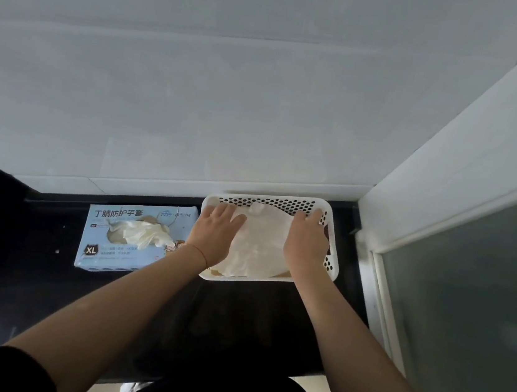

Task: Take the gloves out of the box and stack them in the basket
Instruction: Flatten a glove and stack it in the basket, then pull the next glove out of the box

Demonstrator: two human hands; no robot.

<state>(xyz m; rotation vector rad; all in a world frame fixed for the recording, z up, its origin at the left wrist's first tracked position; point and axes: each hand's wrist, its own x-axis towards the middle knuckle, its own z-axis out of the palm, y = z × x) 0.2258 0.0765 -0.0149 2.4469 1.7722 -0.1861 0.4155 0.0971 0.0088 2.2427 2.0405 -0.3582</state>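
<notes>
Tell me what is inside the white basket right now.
The basket holds a pile of whitish gloves, with the left hand and right hand laid flat on them. The pile and hands hide most of the basket's bottom.

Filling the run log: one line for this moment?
left hand flat on gloves | right hand likewise | basket | box still holds gloves

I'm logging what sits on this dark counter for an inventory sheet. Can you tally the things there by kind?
Glove boxes: 1, the blue glove box, with a glove poking from its opening
Baskets: 1, the white basket
Glove stacks: 1, the pile of gloves in the basket, under the left hand and right hand; single gloves cannot be counted
Total: 3
</notes>
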